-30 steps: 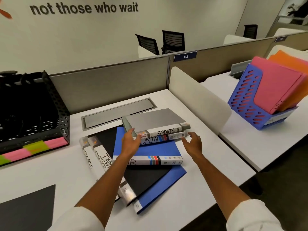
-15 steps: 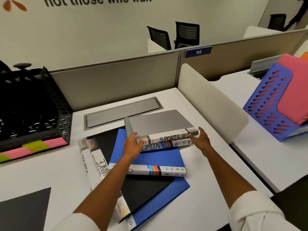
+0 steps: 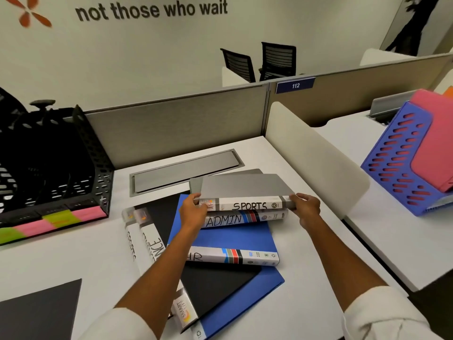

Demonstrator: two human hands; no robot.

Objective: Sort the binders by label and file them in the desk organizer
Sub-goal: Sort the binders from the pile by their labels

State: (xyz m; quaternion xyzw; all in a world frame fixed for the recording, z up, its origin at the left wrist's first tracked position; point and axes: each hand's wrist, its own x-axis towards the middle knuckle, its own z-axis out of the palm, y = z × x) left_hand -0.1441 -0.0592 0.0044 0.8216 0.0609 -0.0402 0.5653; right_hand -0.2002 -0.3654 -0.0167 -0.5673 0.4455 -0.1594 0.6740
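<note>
Several binders lie piled on the white desk (image 3: 306, 278). Nearest, a blue binder (image 3: 247, 288) and a black binder (image 3: 215, 283) sit low in the pile, with the HR binder (image 3: 235, 244) over them. At left lie two white-spined binders (image 3: 139, 231). Farther, the ADMIN binder (image 3: 242, 218) supports the grey SPORTS binder (image 3: 245, 192). Left hand (image 3: 192, 209) grips its left spine end, fingers curled around the corner; right hand (image 3: 306, 207) pinches the right end. Far left stands the black desk organizer (image 3: 93, 153), with pink and green labels along its front edge. Far right, on the neighbouring desk, stands a blue file rack (image 3: 397, 158).
</note>
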